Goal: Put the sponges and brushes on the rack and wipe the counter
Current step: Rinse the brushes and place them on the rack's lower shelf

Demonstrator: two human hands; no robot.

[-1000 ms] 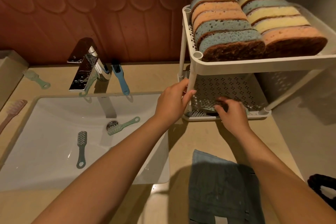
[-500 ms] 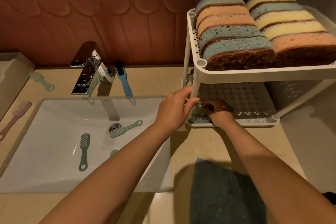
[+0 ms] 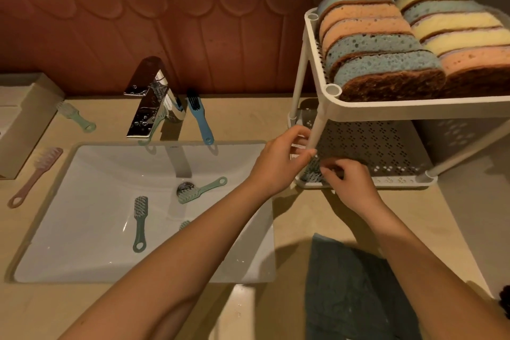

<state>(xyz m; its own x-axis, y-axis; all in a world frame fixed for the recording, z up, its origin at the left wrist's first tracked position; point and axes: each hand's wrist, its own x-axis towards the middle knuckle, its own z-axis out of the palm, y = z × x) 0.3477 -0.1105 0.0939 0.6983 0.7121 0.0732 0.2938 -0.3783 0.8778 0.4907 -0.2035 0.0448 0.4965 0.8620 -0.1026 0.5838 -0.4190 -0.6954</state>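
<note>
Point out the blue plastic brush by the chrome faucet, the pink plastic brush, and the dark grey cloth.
Blue plastic brush (image 3: 199,120), head view, middle of its handle.
Pink plastic brush (image 3: 33,179), head view, middle of its handle.
Dark grey cloth (image 3: 356,298), head view, centre of the fabric.

White two-tier rack (image 3: 386,109) upright on beige counter (image 3: 248,119), right of basin (image 3: 96,174). Top tier: sponges (image 3: 386,63) on edge in two packed rows, blue, orange and yellow, brown scouring faces toward front. Lower tier, front left corner: shelf brush (image 3: 310,171), bristles only visible. Blue brush (image 3: 200,119) flat on counter behind basin. Mint brush (image 3: 76,117) and pink brush (image 3: 36,174) on counter at left. Green brush (image 3: 140,222) flat in basin; second green brush (image 3: 201,190) with head at drain (image 3: 183,186). Dark teal cloth (image 3: 353,284) flat at counter front.
</note>
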